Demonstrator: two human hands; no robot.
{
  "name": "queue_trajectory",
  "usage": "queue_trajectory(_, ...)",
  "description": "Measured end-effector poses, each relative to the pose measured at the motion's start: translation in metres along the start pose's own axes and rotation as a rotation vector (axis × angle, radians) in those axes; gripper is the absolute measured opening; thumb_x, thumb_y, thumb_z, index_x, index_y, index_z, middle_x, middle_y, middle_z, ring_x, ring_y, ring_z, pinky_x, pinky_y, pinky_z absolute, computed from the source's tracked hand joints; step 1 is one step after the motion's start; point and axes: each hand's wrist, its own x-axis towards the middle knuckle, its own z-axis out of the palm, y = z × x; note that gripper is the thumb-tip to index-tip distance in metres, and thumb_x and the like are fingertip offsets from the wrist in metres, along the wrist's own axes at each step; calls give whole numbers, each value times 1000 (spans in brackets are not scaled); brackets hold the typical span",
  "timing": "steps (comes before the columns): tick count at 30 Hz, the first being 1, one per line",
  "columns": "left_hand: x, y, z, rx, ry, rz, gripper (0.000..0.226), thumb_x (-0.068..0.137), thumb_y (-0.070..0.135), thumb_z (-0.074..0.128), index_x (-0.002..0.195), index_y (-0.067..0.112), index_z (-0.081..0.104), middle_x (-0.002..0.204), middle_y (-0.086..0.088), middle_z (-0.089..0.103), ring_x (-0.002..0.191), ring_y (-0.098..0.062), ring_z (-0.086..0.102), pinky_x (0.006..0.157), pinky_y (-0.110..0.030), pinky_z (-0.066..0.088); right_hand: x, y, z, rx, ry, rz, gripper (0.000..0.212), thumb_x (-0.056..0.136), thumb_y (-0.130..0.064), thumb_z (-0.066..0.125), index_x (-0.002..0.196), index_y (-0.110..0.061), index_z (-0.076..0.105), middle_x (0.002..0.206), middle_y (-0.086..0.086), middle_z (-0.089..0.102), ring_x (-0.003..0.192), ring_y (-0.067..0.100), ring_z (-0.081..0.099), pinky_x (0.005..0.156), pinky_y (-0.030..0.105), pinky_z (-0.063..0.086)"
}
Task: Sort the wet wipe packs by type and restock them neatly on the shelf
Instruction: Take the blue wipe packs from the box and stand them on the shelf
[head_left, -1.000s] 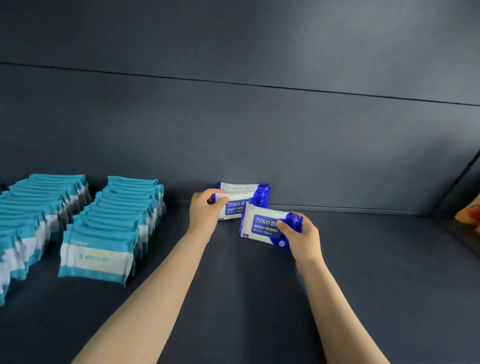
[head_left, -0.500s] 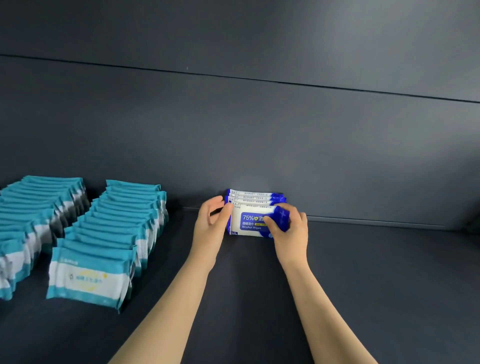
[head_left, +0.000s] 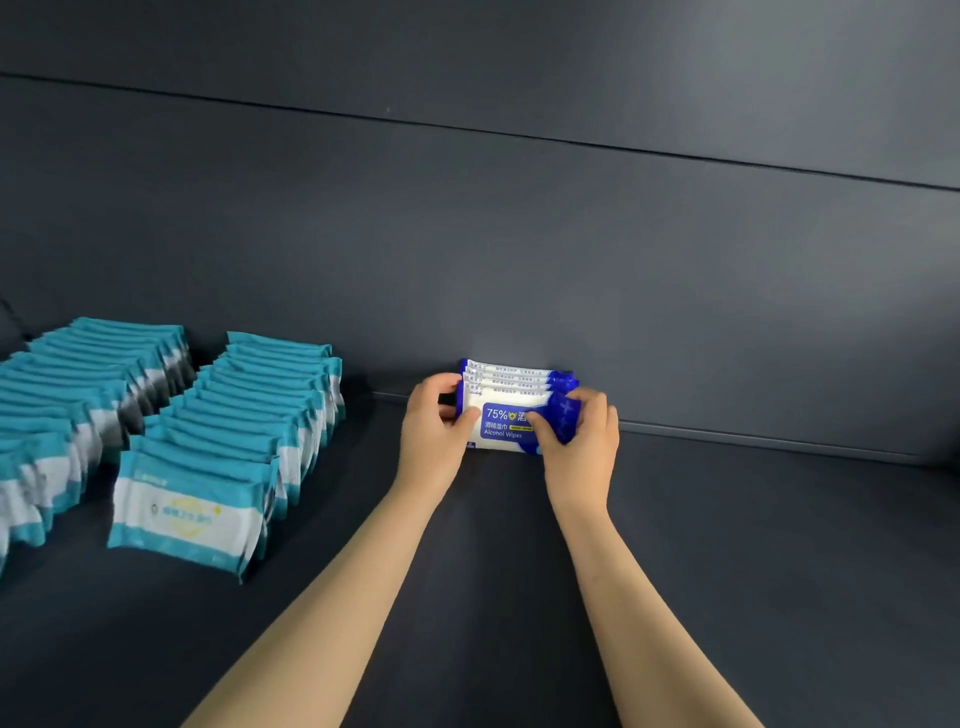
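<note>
Beside blue packs (head_left: 498, 423), teal rows (head_left: 249, 410).

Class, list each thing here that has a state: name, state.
Blue alcohol wipe packs: upright row against back wall, held at both ends.
Teal wipe packs: two leaning rows, untouched.
Left hand: grips blue row's left end.
Right hand: grips blue row's right end.

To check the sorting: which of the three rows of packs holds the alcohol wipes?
The short blue row at the back wall, held between left hand and right hand; the two long teal rows lie leftward.
</note>
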Motion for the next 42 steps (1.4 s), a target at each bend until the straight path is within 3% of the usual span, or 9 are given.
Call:
queue_trajectory(3,-6,7,-8,43,-20,22,41,90,16,69,128,18,54,127,4,55,99,-10,60,63,-5,46,-3,-5,-12,88,7,29,48,83,-28,78,123,-20,53,118,-4,55,111,18,54,93,31,48)
queue_trajectory(5,-11,14,-21,10,-15,-20,48,90,19,69,135,21,51,131,8,50,103,-7,57,64,-5,45,-10,-15,-25,170,19,110,44,90,-32,70,129,-23,52,126,-9,54,123,16,51,104,38,44)
queue_trajectory(10,-41,40,-62,-202,-26,-55,49,93,26,64,139,28,47,140,10,49,115,-9,55,88,-20,40,-53,-64,-67,399,56,238,37,100,-36,54,136,-28,52,135,-12,54,124,6,50,98,26,39)
queue_trajectory(14,-86,56,-101,-362,-124,-68,47,95,28,63,139,31,47,141,9,49,112,0,55,102,-32,46,-119,-94,-93,444,58,275,35,100,-40,52,134,-32,54,136,-16,54,125,4,50,109,34,40)
queue_trajectory(16,-116,60,-122,-411,-196,-81,47,95,29,63,139,30,48,140,9,50,109,7,54,102,-33,47,-162,-101,-103,448,83,300,31,100,-42,52,130,-36,55,135,-16,55,127,6,50,109,36,41)
queue_trajectory(21,-206,50,-172,-465,-437,-156,35,95,32,62,128,37,53,127,14,57,120,-9,57,97,-35,52,-281,-98,-121,432,201,371,21,101,-40,52,121,-37,57,133,-11,57,126,12,52,104,36,44)
queue_trajectory(30,-354,-3,-190,-221,-891,-217,29,95,39,60,124,41,56,127,18,59,117,-5,58,101,-37,50,-488,-38,-171,302,378,607,29,100,-50,46,127,-39,49,112,-26,51,119,10,47,94,32,39)
queue_trajectory(35,-429,-34,-160,-57,-1074,-327,34,96,38,59,130,35,53,132,9,57,120,-11,54,101,-38,49,-586,6,-208,277,517,793,43,100,-49,46,138,-29,46,139,-3,48,132,24,44,105,41,41)
queue_trajectory(42,-529,-43,-89,73,-1273,-439,31,97,34,59,128,29,55,124,9,56,120,-15,54,100,-39,47,-693,57,-293,311,735,1038,55,100,-49,46,150,-27,36,155,1,38,140,29,38,105,43,38)
